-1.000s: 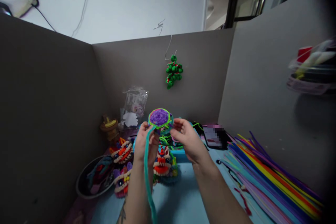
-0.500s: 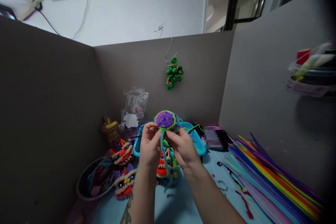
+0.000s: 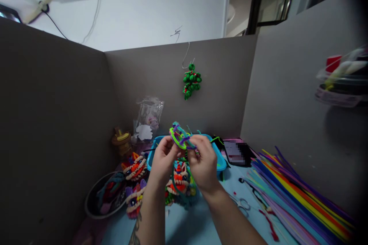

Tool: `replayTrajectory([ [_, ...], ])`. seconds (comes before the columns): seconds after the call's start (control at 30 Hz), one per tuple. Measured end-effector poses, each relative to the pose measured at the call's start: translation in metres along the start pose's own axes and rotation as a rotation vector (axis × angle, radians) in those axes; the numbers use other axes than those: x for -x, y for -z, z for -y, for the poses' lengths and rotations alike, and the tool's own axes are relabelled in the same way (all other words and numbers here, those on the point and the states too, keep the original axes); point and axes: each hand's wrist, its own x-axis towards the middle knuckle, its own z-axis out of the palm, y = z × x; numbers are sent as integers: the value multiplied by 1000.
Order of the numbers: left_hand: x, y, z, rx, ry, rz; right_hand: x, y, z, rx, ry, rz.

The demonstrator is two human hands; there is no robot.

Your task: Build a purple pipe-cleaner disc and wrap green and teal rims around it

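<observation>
Between my two hands, above the table, is a round pipe-cleaner piece [image 3: 181, 138] with a lime-green rim and purple and teal strands, now seen edge-on. My left hand [image 3: 164, 153] pinches its left lower edge between thumb and fingers. On the other side my right hand [image 3: 203, 159] grips its right end, fingers curled over the purple strands. A teal strand hangs down from the piece between my wrists. Below it sits an orange, cream and green pipe-cleaner animal head [image 3: 179, 180], partly covered by my hands. The fingertips of my right hand are partly hidden.
Behind my hands stands a blue basket [image 3: 220, 160]. Pipe cleaners [image 3: 301, 191] lie in a bundle at right, near scissors [image 3: 243, 203]. At left are a metal bowl [image 3: 91, 208] and two more animal heads [image 3: 135, 166]. A green ornament [image 3: 192, 80] hangs on the grey partition [image 3: 138, 72].
The round piece has turned from its purple face toward me to edge-on, showing its rim and strands. My right hand has rotated and moved up along its right side.
</observation>
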Motion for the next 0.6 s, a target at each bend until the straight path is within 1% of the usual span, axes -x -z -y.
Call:
replayTrajectory([
  [0.07,1,0,-2,-29,-4,38,2,3,1,60,105,8],
  [0.13,3,-1,-6,-73,-38,21,2,3,1,76,172,19],
  [0.2,5,-2,-9,-98,-63,0,2,3,3,61,203,18],
  [0.37,7,-3,-15,-138,-109,-22,-2,4,9,0,150,94],
  [0.6,7,2,-18,-321,-165,-51,-3,8,12,-26,134,140],
])
